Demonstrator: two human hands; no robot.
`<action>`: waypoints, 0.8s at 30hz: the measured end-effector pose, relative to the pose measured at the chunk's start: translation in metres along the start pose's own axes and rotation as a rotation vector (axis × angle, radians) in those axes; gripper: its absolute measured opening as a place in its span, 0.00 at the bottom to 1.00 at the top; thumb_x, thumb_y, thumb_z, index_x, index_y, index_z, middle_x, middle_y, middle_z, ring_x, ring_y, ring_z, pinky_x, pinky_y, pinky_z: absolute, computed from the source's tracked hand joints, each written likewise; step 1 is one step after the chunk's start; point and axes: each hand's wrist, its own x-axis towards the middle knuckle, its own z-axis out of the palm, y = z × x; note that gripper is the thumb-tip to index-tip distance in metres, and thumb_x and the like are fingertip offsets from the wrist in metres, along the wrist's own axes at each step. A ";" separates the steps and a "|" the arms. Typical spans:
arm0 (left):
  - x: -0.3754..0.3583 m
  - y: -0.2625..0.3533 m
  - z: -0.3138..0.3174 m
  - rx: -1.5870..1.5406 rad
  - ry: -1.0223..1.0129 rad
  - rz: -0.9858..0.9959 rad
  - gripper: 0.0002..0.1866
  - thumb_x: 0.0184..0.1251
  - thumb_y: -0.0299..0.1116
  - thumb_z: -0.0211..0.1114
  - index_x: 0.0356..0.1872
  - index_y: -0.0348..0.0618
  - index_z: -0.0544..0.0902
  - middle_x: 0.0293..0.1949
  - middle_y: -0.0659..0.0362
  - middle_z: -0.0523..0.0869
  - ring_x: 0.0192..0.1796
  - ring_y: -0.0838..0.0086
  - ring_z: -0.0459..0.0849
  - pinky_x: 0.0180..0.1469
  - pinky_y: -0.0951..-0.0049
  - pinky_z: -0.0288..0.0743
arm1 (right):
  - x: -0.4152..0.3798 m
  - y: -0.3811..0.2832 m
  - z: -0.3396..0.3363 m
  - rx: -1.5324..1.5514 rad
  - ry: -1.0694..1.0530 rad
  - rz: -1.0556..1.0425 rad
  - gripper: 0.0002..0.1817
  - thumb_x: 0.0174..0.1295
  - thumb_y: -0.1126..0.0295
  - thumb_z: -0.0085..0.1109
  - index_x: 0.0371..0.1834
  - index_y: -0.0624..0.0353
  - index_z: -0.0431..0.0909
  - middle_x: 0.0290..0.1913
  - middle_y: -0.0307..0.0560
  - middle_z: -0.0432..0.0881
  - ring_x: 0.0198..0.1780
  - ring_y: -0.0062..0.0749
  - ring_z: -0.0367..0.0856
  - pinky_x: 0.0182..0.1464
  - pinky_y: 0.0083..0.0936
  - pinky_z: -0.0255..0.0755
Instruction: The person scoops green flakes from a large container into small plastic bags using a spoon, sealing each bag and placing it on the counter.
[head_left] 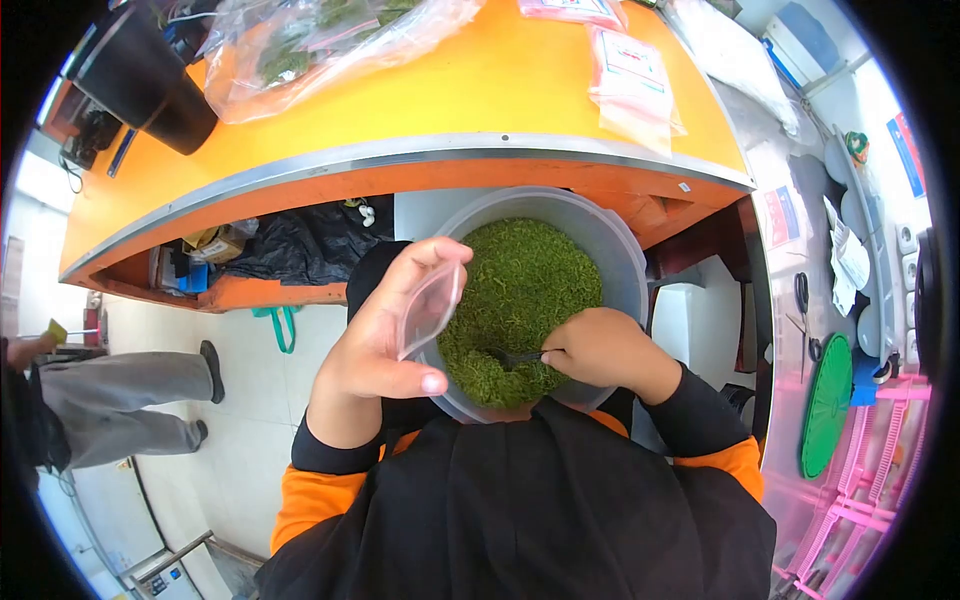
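A large translucent tub [625, 250] sits in front of my lap, holding a mass of finely shredded green plant material [530, 265]. My right hand [605, 348] is closed on the handle of a dark spoon [520, 356], whose head is partly sunk in the green shreds near the tub's near side. My left hand [370, 345] holds a small clear plastic bag [430, 312] above the tub's left rim. The bag's mouth is spread between thumb and fingers, and its contents cannot be made out.
An orange desk [400, 120] curves ahead, bearing a big clear bag [300, 60], a black container [145, 85] and pink-edged plastic packs [630, 80]. At right are scissors [801, 300], a green round lid [828, 405] and pink racks [870, 470]. Another person [130, 405] stands at left.
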 end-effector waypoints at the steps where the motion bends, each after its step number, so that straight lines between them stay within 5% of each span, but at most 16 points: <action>1: 0.001 -0.001 -0.002 0.012 -0.051 -0.015 0.47 0.34 0.36 0.76 0.60 0.43 0.60 0.45 0.60 0.67 0.48 0.76 0.64 0.52 0.75 0.57 | -0.003 0.003 -0.004 0.040 0.035 -0.019 0.12 0.55 0.62 0.54 0.30 0.58 0.83 0.26 0.50 0.81 0.32 0.48 0.80 0.35 0.40 0.74; 9: 0.019 -0.020 0.017 0.226 0.054 0.171 0.40 0.41 0.31 0.76 0.58 0.44 0.61 0.52 0.57 0.65 0.59 0.69 0.64 0.63 0.70 0.55 | -0.054 0.013 -0.052 0.298 0.414 0.106 0.12 0.53 0.63 0.58 0.32 0.59 0.83 0.26 0.53 0.81 0.29 0.47 0.80 0.33 0.32 0.74; 14: 0.025 -0.043 0.028 0.492 0.140 -0.107 0.41 0.40 0.37 0.79 0.56 0.42 0.65 0.54 0.52 0.68 0.61 0.64 0.64 0.63 0.66 0.58 | -0.079 -0.001 -0.077 0.408 0.552 0.327 0.10 0.51 0.66 0.61 0.32 0.61 0.83 0.26 0.50 0.82 0.27 0.42 0.81 0.32 0.29 0.74; 20: 0.034 -0.055 0.039 0.426 0.175 -0.177 0.38 0.42 0.34 0.78 0.55 0.41 0.65 0.52 0.54 0.70 0.58 0.69 0.68 0.58 0.70 0.64 | -0.067 -0.014 -0.064 -0.109 0.856 0.005 0.06 0.47 0.69 0.65 0.28 0.55 0.83 0.23 0.42 0.79 0.26 0.35 0.77 0.29 0.29 0.71; 24: 0.035 -0.051 0.041 0.341 0.187 -0.213 0.38 0.47 0.22 0.73 0.58 0.42 0.60 0.50 0.59 0.72 0.56 0.75 0.70 0.59 0.72 0.64 | -0.063 -0.020 -0.062 -0.244 0.935 -0.019 0.07 0.43 0.70 0.67 0.27 0.53 0.82 0.21 0.39 0.75 0.25 0.33 0.73 0.27 0.28 0.68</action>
